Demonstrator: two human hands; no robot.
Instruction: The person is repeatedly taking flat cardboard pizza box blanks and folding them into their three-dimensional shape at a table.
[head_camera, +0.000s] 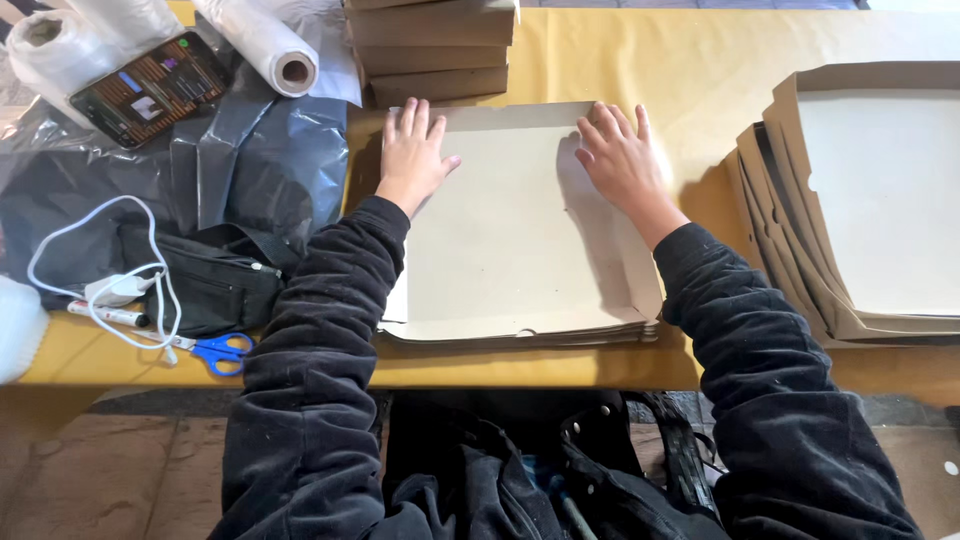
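Nearest the camera, the stack of flat cardboard blanks (520, 250) lies on the yellow-covered table (700, 80), its near edge just inside the table's front edge and its thin layers showing along that edge. As a judgement, each sheet looks light and fairly stiff but easy to crease, with a matte surface that fingers should grip well; the best hold seems to be at the side edges or the corner flaps, since a pinch in the middle would bow it. The top sheet is plain grey-brown, square-ish, with small notches cut at its near edge. Further up, the left hand (412, 150) rests palm-down on the far left corner, fingers together and flat, holding nothing. The right hand (620, 160) lies flat near the far right corner, fingers slightly spread, also gripping nothing. To the right sit half-formed box trays (870, 200); at the left lie blue scissors (222, 352) and a black pouch (215, 285). Farthest away stand folded boxes (435, 50), a plastic roll (265, 45) and a phone (150, 88).
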